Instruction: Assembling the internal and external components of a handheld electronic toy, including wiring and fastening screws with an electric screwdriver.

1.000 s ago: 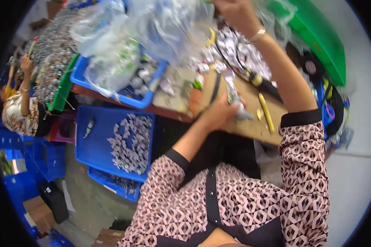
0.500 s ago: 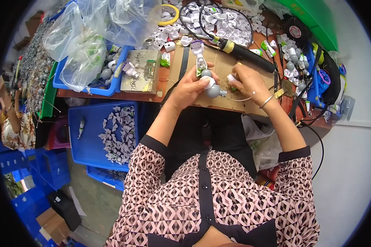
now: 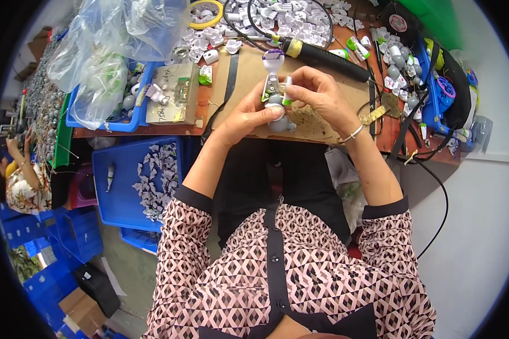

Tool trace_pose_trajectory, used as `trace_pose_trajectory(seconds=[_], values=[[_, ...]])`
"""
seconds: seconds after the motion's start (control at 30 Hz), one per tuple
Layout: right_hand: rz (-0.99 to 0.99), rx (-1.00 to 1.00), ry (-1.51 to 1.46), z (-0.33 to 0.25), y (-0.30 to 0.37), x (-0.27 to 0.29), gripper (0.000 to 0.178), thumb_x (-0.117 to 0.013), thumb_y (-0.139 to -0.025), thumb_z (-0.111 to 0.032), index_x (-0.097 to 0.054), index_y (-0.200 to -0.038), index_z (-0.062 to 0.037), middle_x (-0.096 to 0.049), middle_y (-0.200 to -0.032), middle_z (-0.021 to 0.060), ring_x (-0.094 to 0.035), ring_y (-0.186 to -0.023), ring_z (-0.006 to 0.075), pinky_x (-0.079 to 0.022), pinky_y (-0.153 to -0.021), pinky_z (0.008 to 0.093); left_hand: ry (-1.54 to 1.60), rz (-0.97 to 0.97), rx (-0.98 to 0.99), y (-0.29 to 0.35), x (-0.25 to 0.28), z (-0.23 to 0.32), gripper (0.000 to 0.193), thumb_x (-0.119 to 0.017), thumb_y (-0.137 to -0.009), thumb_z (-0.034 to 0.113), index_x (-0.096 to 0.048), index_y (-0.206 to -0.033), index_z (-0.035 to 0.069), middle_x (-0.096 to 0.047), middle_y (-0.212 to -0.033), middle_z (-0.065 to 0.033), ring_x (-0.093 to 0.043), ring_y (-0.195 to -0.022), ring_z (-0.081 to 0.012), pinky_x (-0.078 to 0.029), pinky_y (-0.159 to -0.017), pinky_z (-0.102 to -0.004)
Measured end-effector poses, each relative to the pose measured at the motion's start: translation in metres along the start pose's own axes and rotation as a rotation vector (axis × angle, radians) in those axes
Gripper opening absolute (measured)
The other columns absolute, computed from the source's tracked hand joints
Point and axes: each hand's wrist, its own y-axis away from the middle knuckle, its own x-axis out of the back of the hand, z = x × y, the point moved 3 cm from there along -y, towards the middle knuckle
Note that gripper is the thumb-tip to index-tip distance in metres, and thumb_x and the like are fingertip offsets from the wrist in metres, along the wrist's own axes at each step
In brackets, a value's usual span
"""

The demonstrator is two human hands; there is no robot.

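Observation:
My left hand is closed around a small plastic toy assembly. It has a white, purple-rimmed top, a green-edged open middle with small parts inside, and grey rounded pieces at its lower end. Between the thumb and fingers of my right hand is a small white-and-green plastic piece, held up against the right side of the open middle. Whether the two parts are joined cannot be seen. Both hands are above a cardboard sheet on the bench.
Beyond my hands lie a black-handled tool with a cable and a heap of white plastic parts. A block-shaped box stands left, beside a blue bin with plastic bags. Right is another parts bin; a blue tray sits lower left.
My right hand has moved left and brought the white-and-green piece against the assembly. My left hand still holds the assembly, now more upright. The whole view has shifted slightly.

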Motion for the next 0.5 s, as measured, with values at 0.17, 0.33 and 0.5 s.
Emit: trace_pose_trajectory(seconds=[0.17, 0.33, 0.5], values=[[0.013, 0.062, -0.027, 0.007, 0.001, 0.000, 0.020, -0.066, -0.086, -0.021, -0.061, -0.098, -0.0050, -0.061, -0.089, -0.0016, -0.056, -0.080, 0.0058, -0.044, -0.066, 0.0203, -0.062, 0.037, 0.038, -0.002, -0.003, -0.007, 0.067, -0.065, -0.085, 0.022, -0.029, -0.140, 0.006, -0.047, -0.122, -0.0034, -0.047, -0.111, -0.0133, -0.040, -0.094, -0.0287], [0.008, 0.057, -0.007, 0.015, 0.002, 0.001, 0.021, -0.066, -0.086, -0.021, -0.062, -0.096, -0.0032, -0.061, -0.087, -0.0012, -0.055, -0.079, 0.0058, -0.045, -0.064, 0.0201, -0.098, 0.067, 0.033, 0.000, -0.002, -0.015, 0.066, -0.065, -0.085, 0.022, -0.031, -0.139, 0.006, -0.047, -0.119, -0.0027, -0.046, -0.109, -0.0122, -0.040, -0.091, -0.0279], [0.083, 0.101, 0.000, 0.010, 0.003, -0.003, 0.021, -0.065, -0.087, -0.021, -0.061, -0.096, -0.0033, -0.061, -0.084, -0.0016, -0.055, -0.076, 0.0042, -0.045, -0.061, 0.0184, -0.138, 0.102, 0.024, 0.001, -0.005, -0.009, 0.066, -0.066, -0.085, 0.021, -0.031, -0.138, 0.005, -0.051, -0.114, -0.0030, -0.052, -0.103, -0.0125, -0.042, -0.090, -0.0286]])
